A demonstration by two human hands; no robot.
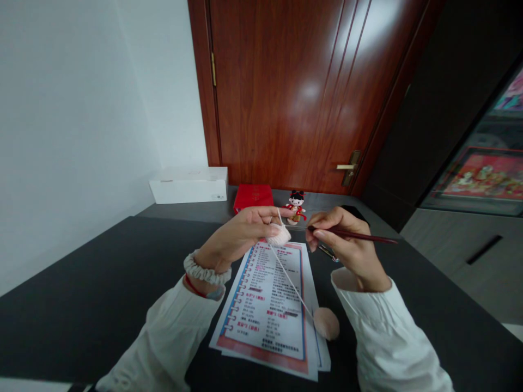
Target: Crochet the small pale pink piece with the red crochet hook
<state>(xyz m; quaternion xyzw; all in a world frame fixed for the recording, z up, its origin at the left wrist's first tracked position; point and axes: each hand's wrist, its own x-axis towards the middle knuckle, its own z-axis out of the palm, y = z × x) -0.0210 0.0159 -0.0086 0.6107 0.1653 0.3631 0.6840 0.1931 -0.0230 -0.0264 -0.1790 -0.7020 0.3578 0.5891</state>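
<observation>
My left hand [245, 231] is closed in a pinch on a small pale pink crocheted piece [279, 235], held above the table. A strand of yarn [290, 280] runs from the piece down to a pink yarn ball [326, 323] lying on the table. My right hand [347, 239] is closed on a dark red crochet hook [355, 235], whose tip points left toward the piece. Below both hands lies a printed instruction sheet [267, 305] with a red and blue border.
The dark table [102, 294] stretches left and right. At its far edge stand a white box [190, 185], a red box [253, 197] and a small doll figure [296, 205]. Behind them is a brown wooden door [294, 92] with a brass handle [347, 167].
</observation>
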